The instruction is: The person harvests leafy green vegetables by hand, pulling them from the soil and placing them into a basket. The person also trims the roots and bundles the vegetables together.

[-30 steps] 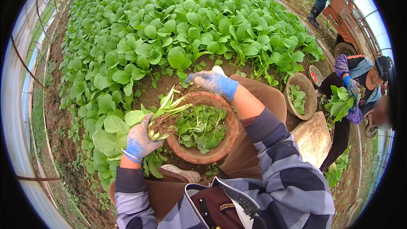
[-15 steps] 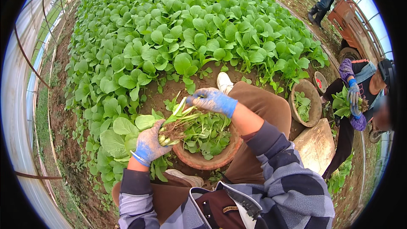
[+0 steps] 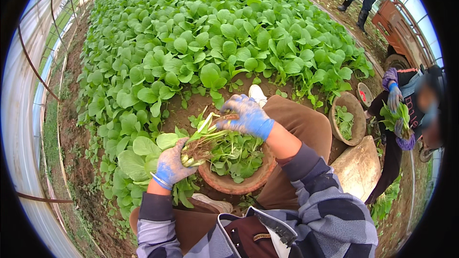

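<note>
The bunch of uprooted leafy greens (image 3: 195,153) sits just below and left of the middle of the frame, held over the left rim of a reddish-brown basin (image 3: 235,188). It should be light, with most of its weight probably near the crowns. The pale stalks look crisp enough to snap if bent sharply; the broad leaves are likely soft and easily bruised or torn, while the thin, tangled roots look limp and may shed soil. Damp stems could turn slippery in a glove. The firmest place to take hold seems to be the gathered stalks just behind the roots, with moderate pressure and the leaf blades left free.

The left grip (image 3: 173,165), in a soiled blue-and-grey glove, is closed around the bunch there. Roots and some pale stalks stick out on its right; leaves spread to its left, where they are hard to separate from the growing crop (image 3: 122,100).

The right grip (image 3: 248,117), gloved likewise, is partly open above the basin, its fingers loosely bent at the ends of the protruding stalks. Whether it pinches one cannot be told. Below it, loose greens (image 3: 239,157) fill the basin.
</note>
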A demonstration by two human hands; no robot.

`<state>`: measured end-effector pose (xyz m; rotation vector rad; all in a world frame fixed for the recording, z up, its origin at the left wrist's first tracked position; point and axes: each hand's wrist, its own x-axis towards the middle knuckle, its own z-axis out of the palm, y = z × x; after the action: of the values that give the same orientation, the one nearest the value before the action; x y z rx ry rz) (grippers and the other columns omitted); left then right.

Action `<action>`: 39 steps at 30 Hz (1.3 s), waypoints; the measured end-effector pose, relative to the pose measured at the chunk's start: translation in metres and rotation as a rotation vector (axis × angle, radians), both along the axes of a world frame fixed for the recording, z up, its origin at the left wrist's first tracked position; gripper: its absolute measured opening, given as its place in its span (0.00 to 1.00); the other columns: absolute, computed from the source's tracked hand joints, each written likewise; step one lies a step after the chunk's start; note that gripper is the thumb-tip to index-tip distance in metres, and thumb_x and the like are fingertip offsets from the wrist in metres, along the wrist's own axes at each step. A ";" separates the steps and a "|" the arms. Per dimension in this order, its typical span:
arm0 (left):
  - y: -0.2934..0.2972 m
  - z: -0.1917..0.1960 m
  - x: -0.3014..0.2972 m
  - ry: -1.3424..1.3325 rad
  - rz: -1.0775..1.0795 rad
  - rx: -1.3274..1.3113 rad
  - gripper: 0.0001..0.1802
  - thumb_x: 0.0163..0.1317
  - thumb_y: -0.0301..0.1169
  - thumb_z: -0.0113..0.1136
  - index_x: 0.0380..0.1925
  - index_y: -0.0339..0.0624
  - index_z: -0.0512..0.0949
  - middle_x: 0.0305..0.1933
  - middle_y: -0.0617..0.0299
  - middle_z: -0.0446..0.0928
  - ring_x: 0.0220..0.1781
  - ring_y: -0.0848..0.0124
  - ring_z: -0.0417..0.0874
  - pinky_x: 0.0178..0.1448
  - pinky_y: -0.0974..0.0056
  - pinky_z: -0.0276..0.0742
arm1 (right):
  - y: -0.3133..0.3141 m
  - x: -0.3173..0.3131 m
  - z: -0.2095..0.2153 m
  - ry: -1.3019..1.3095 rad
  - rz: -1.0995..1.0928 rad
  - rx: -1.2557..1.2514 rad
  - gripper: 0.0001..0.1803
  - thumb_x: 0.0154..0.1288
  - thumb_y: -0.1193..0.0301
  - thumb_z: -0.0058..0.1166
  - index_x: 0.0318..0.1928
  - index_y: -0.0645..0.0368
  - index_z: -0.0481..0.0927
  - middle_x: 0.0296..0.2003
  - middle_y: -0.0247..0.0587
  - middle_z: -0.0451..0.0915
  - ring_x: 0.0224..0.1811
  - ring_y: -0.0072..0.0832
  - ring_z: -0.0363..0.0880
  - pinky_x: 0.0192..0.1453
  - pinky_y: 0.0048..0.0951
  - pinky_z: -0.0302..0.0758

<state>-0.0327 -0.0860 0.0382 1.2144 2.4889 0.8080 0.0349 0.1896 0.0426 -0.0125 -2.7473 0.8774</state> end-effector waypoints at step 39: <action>0.035 -0.006 -0.030 -1.396 -0.099 0.633 0.33 0.46 0.30 0.63 0.54 0.28 0.69 0.47 0.46 0.78 0.48 0.55 0.81 0.56 0.52 0.76 | 0.037 0.003 0.022 0.043 0.201 -1.575 0.19 0.70 0.64 0.48 0.54 0.64 0.73 0.43 0.39 0.79 0.44 0.24 0.78 0.52 0.28 0.74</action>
<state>-0.0623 -0.0514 0.0318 0.4784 1.0443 1.6806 0.0383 0.2263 0.0645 -0.0084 -1.3375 2.6692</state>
